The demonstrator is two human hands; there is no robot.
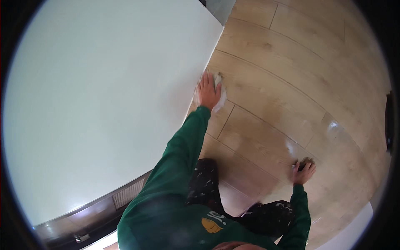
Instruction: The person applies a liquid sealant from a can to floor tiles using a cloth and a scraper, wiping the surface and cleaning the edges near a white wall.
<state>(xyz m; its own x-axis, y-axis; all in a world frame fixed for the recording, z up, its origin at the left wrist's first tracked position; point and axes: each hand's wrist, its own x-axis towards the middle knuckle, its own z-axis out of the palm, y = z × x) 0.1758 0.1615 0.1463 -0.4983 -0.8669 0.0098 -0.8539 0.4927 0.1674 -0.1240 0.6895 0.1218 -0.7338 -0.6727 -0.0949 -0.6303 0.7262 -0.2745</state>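
My left hand (pixel 209 89) rests on a pale bunched cloth (pixel 220 99), its fingers over it and thumb at its side, right along the edge of a large white panel (pixel 121 83). The cloth is on the wood-look plank floor (pixel 266 71). Farther right and nearer my body, my right hand (pixel 304 170) is down at the floor, fingers curved over a small dark, crumpled-looking thing that I cannot make out. Both my arms are in green sleeves, and my knees in dark, white-spotted trousers show below.
A metal strip with a vented part (pixel 125 192) runs under the white panel at lower left. A grey area (pixel 218 9) lies beyond the panel's top corner. A black object (pixel 388 123) stands at the far right rim, and a pale curved surface (pixel 350 227) shows at lower right.
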